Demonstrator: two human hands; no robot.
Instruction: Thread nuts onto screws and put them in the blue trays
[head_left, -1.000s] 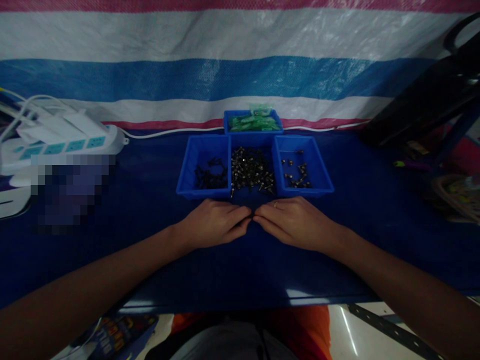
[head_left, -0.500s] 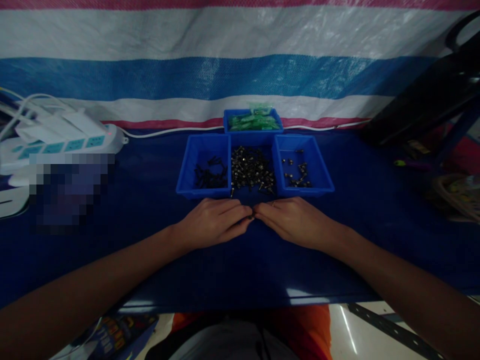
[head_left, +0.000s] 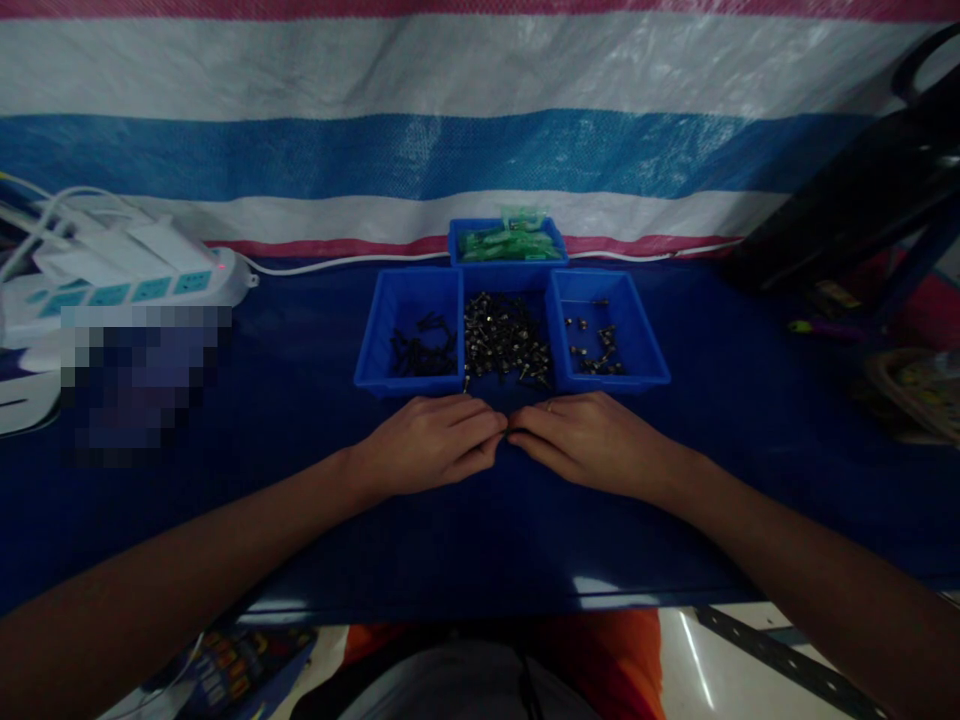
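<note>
My left hand (head_left: 442, 443) and my right hand (head_left: 581, 440) meet fingertip to fingertip over the table, just in front of the blue bins. Both are closed in a pinch. Whatever lies between the fingertips is too small and dark to name. Behind the hands is a pile of small dark screw-like parts with shiny metal ends (head_left: 506, 340). The left blue bin (head_left: 367, 345) has slim black pieces (head_left: 424, 350) in it. In the right blue bin (head_left: 649, 345) lie several short metal-ended pieces (head_left: 604, 345).
A third blue bin (head_left: 510, 272) at the back holds green plastic packets (head_left: 510, 240). On the left are a white power strip (head_left: 142, 285) with plugs and a blurred-out patch. A white cable (head_left: 337, 263) runs along the striped sheet. A dark bulky object (head_left: 832, 200) stands at the right.
The fingertips have shifted slightly, and the small dark piece glimpsed between them before is now mostly hidden. Both hands stay in nearly the same place.
</note>
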